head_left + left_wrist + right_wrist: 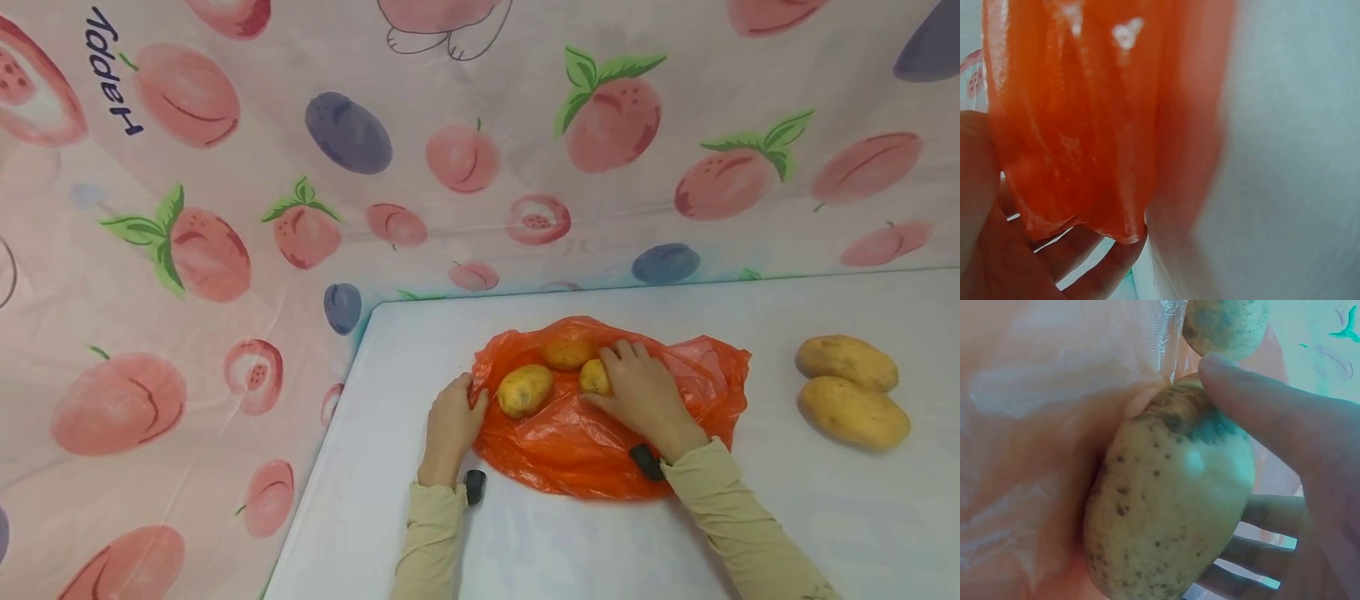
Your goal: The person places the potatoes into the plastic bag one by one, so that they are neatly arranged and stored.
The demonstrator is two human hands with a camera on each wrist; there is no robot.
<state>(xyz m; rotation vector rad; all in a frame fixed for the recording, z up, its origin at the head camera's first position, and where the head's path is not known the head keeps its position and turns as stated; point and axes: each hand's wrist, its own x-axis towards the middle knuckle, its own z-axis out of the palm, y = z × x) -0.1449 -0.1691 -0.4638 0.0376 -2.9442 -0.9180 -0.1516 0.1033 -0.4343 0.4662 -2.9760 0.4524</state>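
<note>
An orange plastic bag (570,467) lies spread on the white table, with potatoes on it. My left hand (454,417) holds the bag's left edge; in the left wrist view, the bag's plastic (1079,125) sits between thumb and curved fingers. On the bag, my right hand (647,396) grips a potato (594,378), which it partly covers. The right wrist view shows this speckled potato (1169,500) between thumb and fingers. Another potato (525,391) rests on the bag's left part, and a third potato (567,353) lies behind, seemingly under a layer of plastic.
At the right, two potatoes lie side by side on the table, a rear potato (847,362) and a front potato (855,412). A pink fruit-print cloth (465,83) hangs behind and left of the white table (555,550).
</note>
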